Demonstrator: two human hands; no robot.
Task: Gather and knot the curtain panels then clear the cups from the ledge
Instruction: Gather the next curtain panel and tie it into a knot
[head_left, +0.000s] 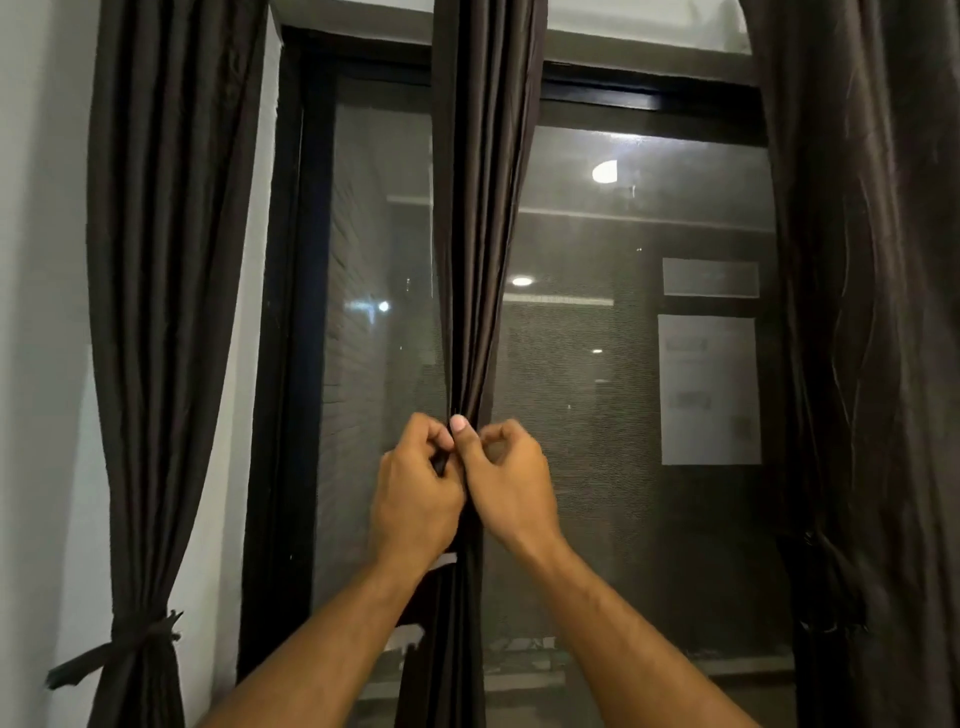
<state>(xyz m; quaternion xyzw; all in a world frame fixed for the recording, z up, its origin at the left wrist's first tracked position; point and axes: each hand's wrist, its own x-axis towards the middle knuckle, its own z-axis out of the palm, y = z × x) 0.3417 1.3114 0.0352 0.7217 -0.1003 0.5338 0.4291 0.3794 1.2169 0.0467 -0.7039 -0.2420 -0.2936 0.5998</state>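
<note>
Both hands meet at the middle curtain, which hangs in front of the window. The left hand and the right hand each pinch the gathered folds. The smooth, slightly shiny dark cloth could slip from the fingers and spread open again. The left curtain is already tied with a band. Cups are perhaps below, out of view.

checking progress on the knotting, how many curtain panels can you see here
3: the left panel, already tied low down; the middle panel, gathered by the left hand and the right hand; the right panel, partly cut off by the frame edge.
</note>
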